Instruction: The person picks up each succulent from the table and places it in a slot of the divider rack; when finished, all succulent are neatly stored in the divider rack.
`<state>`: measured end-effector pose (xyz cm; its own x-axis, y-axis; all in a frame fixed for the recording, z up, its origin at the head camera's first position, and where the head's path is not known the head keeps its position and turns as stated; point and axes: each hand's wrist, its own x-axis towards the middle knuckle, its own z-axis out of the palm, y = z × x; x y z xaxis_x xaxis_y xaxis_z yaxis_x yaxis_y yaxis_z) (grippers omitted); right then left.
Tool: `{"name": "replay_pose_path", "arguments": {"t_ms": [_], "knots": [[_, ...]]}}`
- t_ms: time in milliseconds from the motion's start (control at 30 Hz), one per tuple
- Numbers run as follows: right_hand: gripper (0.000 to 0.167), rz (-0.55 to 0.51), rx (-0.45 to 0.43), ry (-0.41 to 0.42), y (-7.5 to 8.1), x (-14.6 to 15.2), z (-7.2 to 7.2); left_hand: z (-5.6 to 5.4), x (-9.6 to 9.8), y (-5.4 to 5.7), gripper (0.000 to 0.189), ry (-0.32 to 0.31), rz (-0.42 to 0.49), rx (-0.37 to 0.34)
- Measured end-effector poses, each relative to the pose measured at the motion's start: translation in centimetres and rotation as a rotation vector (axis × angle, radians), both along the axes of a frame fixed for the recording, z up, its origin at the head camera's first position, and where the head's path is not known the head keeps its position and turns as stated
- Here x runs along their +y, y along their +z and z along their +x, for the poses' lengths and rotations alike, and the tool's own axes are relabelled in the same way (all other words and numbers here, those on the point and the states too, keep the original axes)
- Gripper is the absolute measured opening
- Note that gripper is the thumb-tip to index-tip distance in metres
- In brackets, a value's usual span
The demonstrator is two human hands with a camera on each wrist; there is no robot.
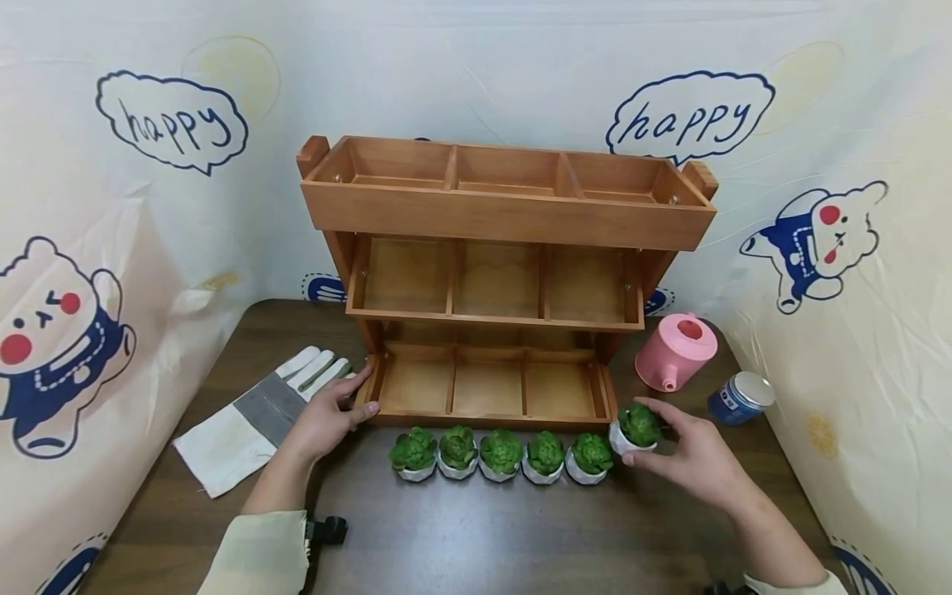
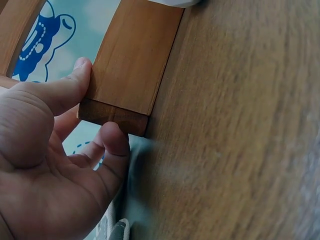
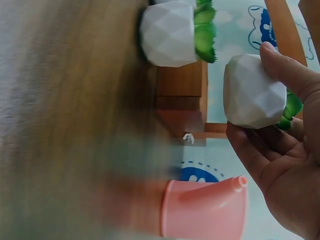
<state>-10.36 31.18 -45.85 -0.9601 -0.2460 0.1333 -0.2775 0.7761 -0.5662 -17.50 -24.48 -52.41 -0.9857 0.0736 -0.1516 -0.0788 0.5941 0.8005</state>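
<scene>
My left hand (image 1: 330, 417) grips the shelf (image 1: 506, 215); the pot (image 3: 255, 92) my right hand (image 1: 692, 456) pinches, swung low, could topple the 5 pots (image 1: 501, 454) beside it.

Head view: jar (image 1: 736, 402) nr R edge of table (image 1: 483, 545) is bearing lettering too tiny to read; L hand (image 1: 327, 420) is partly hiding glove (image 1: 238, 434). R-wrist view: R hand (image 3: 290, 175) is partly hiding plant (image 3: 254, 92); pic's btm edge is cropping watering can (image 3: 205, 215).

backdrop (image 1: 454, 66) | left bubble (image 1: 173, 124): "happy" | right bubble (image 1: 692, 114): "happy" | jar label (image 1: 727, 404): illegible
</scene>
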Motion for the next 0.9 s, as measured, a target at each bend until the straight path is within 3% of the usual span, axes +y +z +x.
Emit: {"name": "replay_pose_path", "arguments": {"t_ms": [233,633,900], "knots": [[0.083,-0.007,-0.008,0.002,1.8,-0.6,-0.5,0.1,0.0,0.1,0.072,0.004,0.021,-0.012],[0.074,-0.011,-0.003,0.003,5.1,-1.7,-1.8,0.1,0.1,0.2,0.072,0.005,-0.003,-0.020],[0.066,-0.051,0.078,0.087,7.4,-2.5,-3.1,0.3,0.2,0.3,0.072,0.010,-0.007,-0.016]]}}
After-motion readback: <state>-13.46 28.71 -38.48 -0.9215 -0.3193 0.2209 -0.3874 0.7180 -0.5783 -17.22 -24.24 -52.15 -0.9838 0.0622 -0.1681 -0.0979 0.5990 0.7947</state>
